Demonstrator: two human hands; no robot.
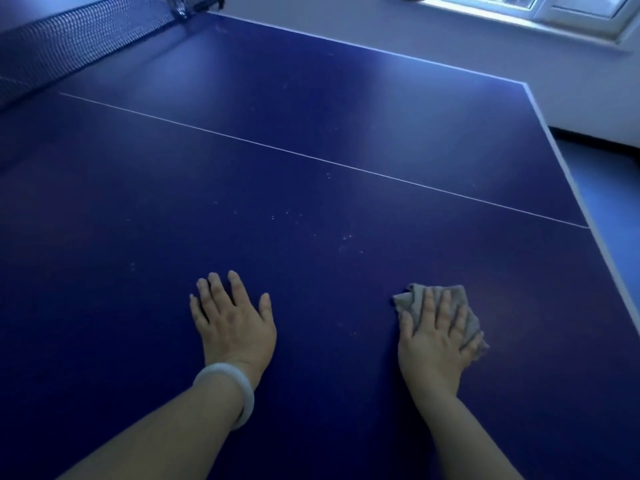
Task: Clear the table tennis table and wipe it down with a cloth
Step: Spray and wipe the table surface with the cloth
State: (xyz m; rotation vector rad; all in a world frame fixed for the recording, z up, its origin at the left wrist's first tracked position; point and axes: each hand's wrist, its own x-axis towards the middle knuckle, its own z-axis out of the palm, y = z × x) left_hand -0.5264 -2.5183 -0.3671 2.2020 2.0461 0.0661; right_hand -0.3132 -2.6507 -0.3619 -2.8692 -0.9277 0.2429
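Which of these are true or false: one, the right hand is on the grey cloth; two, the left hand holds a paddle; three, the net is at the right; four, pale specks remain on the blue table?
1. The right hand presses flat on the crumpled grey cloth. True.
2. The left hand holds a paddle. False: it lies empty, fingers spread, on the blue table tennis table.
3. The black mesh net is at the right. False: far left.
4. Pale specks remain. True, ahead of the hands.

A black net hangs at upper left; a white-framed window sits in the pale wall, above blue floor.
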